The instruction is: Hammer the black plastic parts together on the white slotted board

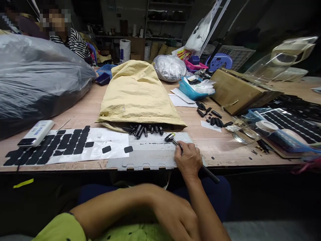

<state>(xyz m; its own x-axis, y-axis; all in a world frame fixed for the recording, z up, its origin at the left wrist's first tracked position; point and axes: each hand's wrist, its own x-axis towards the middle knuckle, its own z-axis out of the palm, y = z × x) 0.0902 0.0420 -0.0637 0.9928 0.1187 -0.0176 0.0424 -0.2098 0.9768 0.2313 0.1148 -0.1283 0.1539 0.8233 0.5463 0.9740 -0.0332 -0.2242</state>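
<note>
My right hand [188, 158] is closed around the shaft of a small hammer [211, 174]. The hammer head, with a yellowish face, is down on a grey board [150, 156] at the table's front edge. Across my lap lies my left arm, and my left hand [179, 216] is at my right forearm; its fingers are blurred and partly hidden. Beyond the board, several black cylindrical parts [140, 130] stick out of the mouth of a cream sack [140, 93]. A black rounded sticker [128, 149] lies at the board's left edge.
On the left are a sheet of black stickers [77, 142], a white device [36, 134] and a large grey plastic bag [42, 80]. More black parts [215, 121], a blue basket [192, 90] and a cardboard box [233, 92] stand right. A person [72, 43] sits across the table.
</note>
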